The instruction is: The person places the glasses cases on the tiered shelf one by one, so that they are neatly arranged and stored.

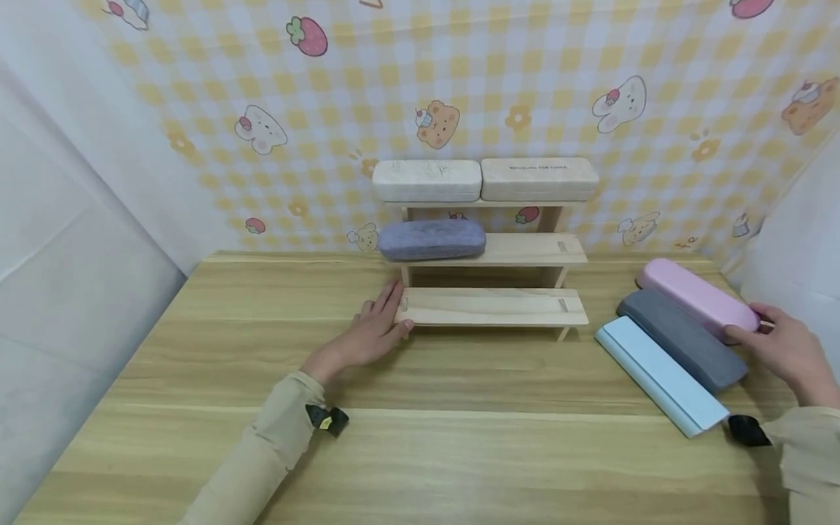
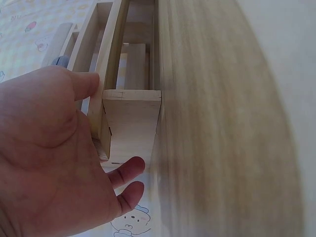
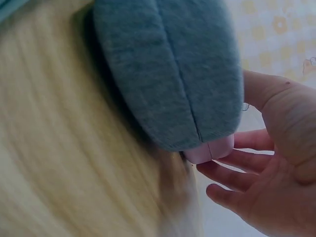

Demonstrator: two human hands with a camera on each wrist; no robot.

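A three-step wooden display rack [image 1: 488, 306] stands against the wall. My left hand [image 1: 367, 332] holds the left end of its lowest step, thumb at the front corner and fingers along the side. In the left wrist view the thumb presses the board's edge and two fingers extend past it. My right hand [image 1: 790, 350] pinches the near end of a pink glasses case [image 1: 698, 295], the outermost of a slanted row. Beside it lie a dark grey glasses case [image 1: 682, 339] and a light blue flat case [image 1: 663, 375]. The grey case [image 3: 168, 69] hides most of the pink one in the right wrist view.
On the top step sit a whitish glasses case [image 1: 426, 181] and a beige one [image 1: 539, 179], end to end. A blue-purple glasses case [image 1: 432, 240] occupies the left of the middle step. Behind the wooden table [image 1: 459, 467] hangs a yellow checked cloth [image 1: 538, 58].
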